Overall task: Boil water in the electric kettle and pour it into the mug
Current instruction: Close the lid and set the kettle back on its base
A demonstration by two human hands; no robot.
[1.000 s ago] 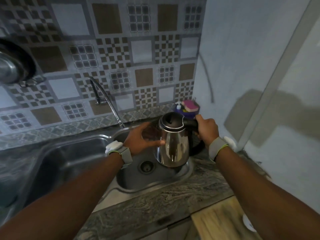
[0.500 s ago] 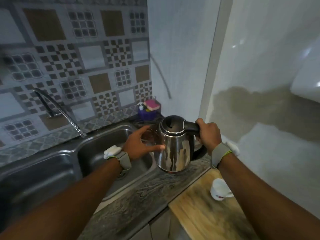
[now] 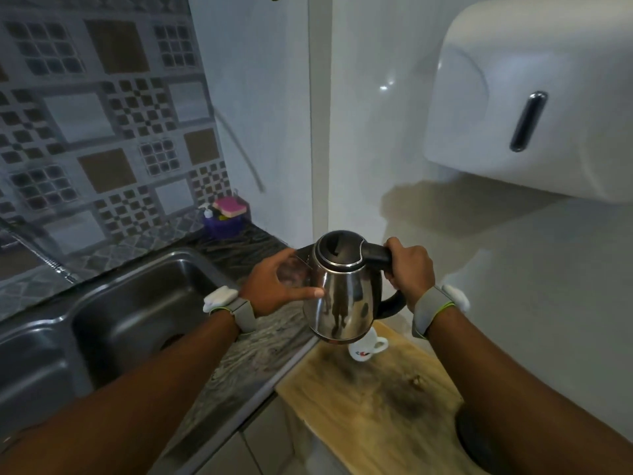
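1. Head view. Polished stainless-steel electric kettle with black lid and black handle (image 3: 339, 296): held in the air, upright, above the seam where the grey speckled stone bench (image 3: 246, 365) meets the pale wooden board (image 3: 373, 402).
2. Right hand (image 3: 409, 269): fingers curled round the kettle's handle, gripping it.
3. Left hand (image 3: 277, 284): fingers spread and fairly straight, thumb touching the kettle's steel side near the spout.
4. Small white ceramic mug with a red and dark mark (image 3: 366, 347): stands on the wooden board, just below the kettle base and partly hidden by it.
5. Dark round disc (image 3: 476, 437): on the board at the lower right, partly behind the right forearm; blurred.
6. Stainless-steel sink basin (image 3: 137, 303): set in the bench, left of the kettle.
7. Purple caddy holding a pink sponge (image 3: 226, 217): back corner of the bench, against the patterned tiles.
8. White wall-mounted appliance with a dark slot (image 3: 527, 108): upper right.
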